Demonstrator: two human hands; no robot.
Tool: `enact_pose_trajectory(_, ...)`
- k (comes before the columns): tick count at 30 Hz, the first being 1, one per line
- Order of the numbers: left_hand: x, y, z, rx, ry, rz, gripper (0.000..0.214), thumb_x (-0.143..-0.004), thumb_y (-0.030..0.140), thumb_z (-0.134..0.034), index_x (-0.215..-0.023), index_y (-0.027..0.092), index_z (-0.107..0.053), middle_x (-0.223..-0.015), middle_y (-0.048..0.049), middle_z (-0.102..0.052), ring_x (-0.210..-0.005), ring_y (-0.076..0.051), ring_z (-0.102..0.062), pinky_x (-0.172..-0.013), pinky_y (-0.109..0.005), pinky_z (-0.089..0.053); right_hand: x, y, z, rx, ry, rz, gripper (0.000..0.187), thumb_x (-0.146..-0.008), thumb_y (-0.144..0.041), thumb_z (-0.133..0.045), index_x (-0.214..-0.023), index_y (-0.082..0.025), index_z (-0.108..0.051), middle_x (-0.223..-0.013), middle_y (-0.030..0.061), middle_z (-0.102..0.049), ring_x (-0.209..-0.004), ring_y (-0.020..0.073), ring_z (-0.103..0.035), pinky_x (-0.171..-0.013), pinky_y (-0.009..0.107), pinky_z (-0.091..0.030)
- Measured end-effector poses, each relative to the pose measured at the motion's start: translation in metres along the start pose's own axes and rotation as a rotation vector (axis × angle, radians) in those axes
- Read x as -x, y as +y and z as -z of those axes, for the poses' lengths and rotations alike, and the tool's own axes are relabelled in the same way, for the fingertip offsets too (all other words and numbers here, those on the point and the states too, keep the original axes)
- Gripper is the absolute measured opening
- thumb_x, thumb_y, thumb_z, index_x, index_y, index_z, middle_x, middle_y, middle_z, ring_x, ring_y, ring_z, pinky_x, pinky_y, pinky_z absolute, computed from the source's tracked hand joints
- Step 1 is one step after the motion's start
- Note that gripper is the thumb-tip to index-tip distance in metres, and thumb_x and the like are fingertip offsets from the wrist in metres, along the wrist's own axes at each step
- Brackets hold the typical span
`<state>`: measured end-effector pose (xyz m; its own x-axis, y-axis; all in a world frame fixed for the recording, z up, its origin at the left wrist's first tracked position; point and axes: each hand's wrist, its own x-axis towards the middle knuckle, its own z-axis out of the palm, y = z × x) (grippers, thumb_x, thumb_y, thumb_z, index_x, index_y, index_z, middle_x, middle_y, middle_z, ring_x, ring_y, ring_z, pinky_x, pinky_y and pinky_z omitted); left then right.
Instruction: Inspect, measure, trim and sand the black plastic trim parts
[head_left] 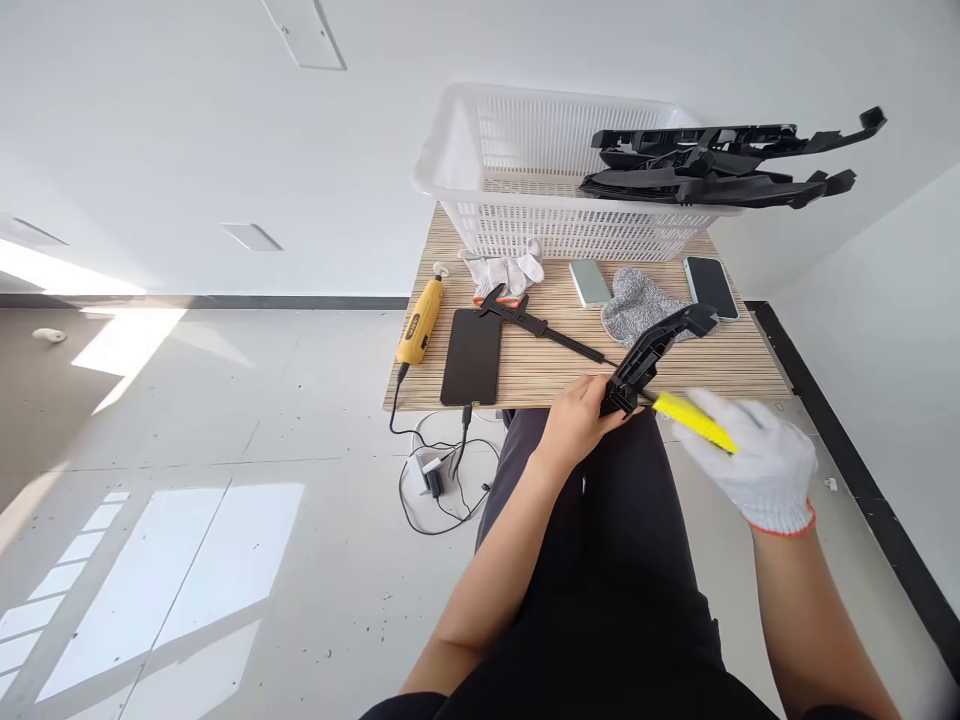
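At the table's front edge my bare left hand [576,425] is wrapped round the lower end of a black moulded plastic part [651,352], which tilts up toward the far right. My right hand [750,455], in a white knit glove with an orange cuff, is closed on a yellow-handled tool [694,422]. The tool's narrow dark end reaches the part beside my left fingers; its tip is hidden, so its exact kind cannot be told. Motion slightly blurs the glove. Behind the part lies a grey speckled cloth [643,308].
A white plastic basket [540,222] holds several black plastic parts [720,180] jutting out to the right. Along the wooden table [540,365] lie a yellow rotary tool [421,322], black tablet-like device [471,358], black caliper [525,318], white glove [504,274], pale green box [589,283] and phone [711,287]. Cables [450,500] trail below.
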<state>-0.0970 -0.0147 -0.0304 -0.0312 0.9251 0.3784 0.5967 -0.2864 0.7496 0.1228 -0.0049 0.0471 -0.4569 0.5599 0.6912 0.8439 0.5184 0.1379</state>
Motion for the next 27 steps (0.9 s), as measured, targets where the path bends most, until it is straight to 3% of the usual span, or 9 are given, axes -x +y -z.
enact_pose_trajectory(2,0.005,0.0,-0.001,-0.089,0.017,-0.023,0.031,-0.09,0.041,-0.069,-0.11,0.018,-0.062,-0.09,-0.0076,-0.071,-0.09,-0.025,-0.069,-0.079,-0.032,-0.05,0.003,-0.002,0.001,0.022,-0.019,0.03,0.038,-0.08,-0.051,-0.075,-0.106,-0.023,-0.081,-0.062,0.0045,-0.066,-0.049,0.0147,-0.048,-0.049,0.029,-0.029)
enact_pose_trajectory(6,0.008,0.009,-0.007,-0.154,0.069,0.023,0.032,-0.094,0.039,-0.062,-0.118,0.018,-0.061,-0.087,-0.0067,-0.073,-0.084,-0.024,-0.07,-0.077,-0.032,-0.048,0.008,-0.005,0.004,0.04,-0.035,-0.136,0.038,-0.084,-0.052,-0.071,-0.108,-0.025,-0.081,-0.07,0.0073,-0.069,-0.053,0.0172,-0.054,-0.05,0.03,-0.032)
enact_pose_trajectory(9,0.006,0.015,-0.013,-0.174,0.135,0.077,0.022,-0.094,0.039,-0.062,-0.101,0.019,-0.063,-0.074,-0.0041,-0.069,-0.073,-0.023,-0.067,-0.073,-0.032,-0.046,0.009,-0.002,0.005,0.065,-0.058,-0.083,0.041,-0.081,-0.055,-0.074,-0.11,-0.027,-0.08,-0.066,0.0049,-0.068,-0.049,0.016,-0.049,-0.048,0.031,-0.031)
enact_pose_trajectory(13,0.005,0.017,-0.018,-0.219,0.218,0.08,0.02,-0.092,0.036,-0.062,-0.08,0.021,-0.056,-0.065,-0.0021,-0.062,-0.065,-0.021,-0.062,-0.07,-0.031,-0.043,0.006,0.008,0.006,-0.011,-0.014,-0.164,0.04,-0.086,-0.049,-0.071,-0.114,-0.023,-0.078,-0.08,0.0089,-0.075,-0.061,0.0201,-0.061,-0.054,0.031,-0.039)
enact_pose_trajectory(16,0.005,0.016,-0.018,-0.225,0.247,0.067,0.022,-0.092,0.034,-0.062,-0.077,0.023,-0.05,-0.066,-0.0011,-0.062,-0.063,-0.02,-0.06,-0.069,-0.03,-0.041,0.002,0.015,0.006,0.038,-0.1,-0.018,0.037,-0.081,-0.053,-0.075,-0.106,-0.026,-0.081,-0.069,0.0036,-0.072,-0.054,0.0162,-0.055,-0.051,0.03,-0.033)
enact_pose_trajectory(19,0.007,0.016,-0.017,-0.233,0.259,0.074,0.024,-0.091,0.032,-0.062,-0.076,0.024,-0.047,-0.067,0.0002,-0.061,-0.065,-0.019,-0.061,-0.07,-0.03,-0.042,-0.002,0.015,0.003,0.075,-0.049,0.029,0.034,-0.08,-0.052,-0.076,-0.102,-0.027,-0.082,-0.067,0.0022,-0.071,-0.053,0.0147,-0.055,-0.05,0.029,-0.033)
enact_pose_trajectory(23,0.01,0.016,-0.016,-0.22,0.312,0.1,0.022,-0.091,0.026,-0.061,-0.076,0.024,-0.045,-0.067,0.0023,-0.061,-0.067,-0.017,-0.063,-0.086,-0.033,-0.045,-0.003,0.011,0.0,0.026,0.015,0.066,0.035,-0.081,-0.051,-0.077,-0.103,-0.024,-0.081,-0.069,0.0037,-0.072,-0.052,0.0151,-0.056,-0.05,0.029,-0.038)
enact_pose_trajectory(25,0.011,0.016,-0.016,-0.219,0.347,0.115,0.019,-0.09,0.024,-0.06,-0.077,0.024,-0.046,-0.066,0.0035,-0.062,-0.066,-0.016,-0.063,-0.098,-0.036,-0.042,-0.001,0.012,-0.003,-0.001,0.044,-0.008,0.035,-0.084,-0.05,-0.074,-0.108,-0.025,-0.079,-0.073,0.0049,-0.074,-0.056,0.0182,-0.059,-0.053,0.031,-0.042)
enact_pose_trajectory(27,0.012,0.016,-0.015,-0.221,0.369,0.123,0.018,-0.09,0.022,-0.06,-0.078,0.024,-0.046,-0.065,0.0046,-0.061,-0.063,-0.016,-0.063,-0.104,-0.038,-0.039,0.001,0.014,-0.006,-0.067,-0.032,-0.09,0.037,-0.09,-0.047,-0.066,-0.118,-0.025,-0.076,-0.083,0.0083,-0.075,-0.066,0.0222,-0.064,-0.059,0.033,-0.046)
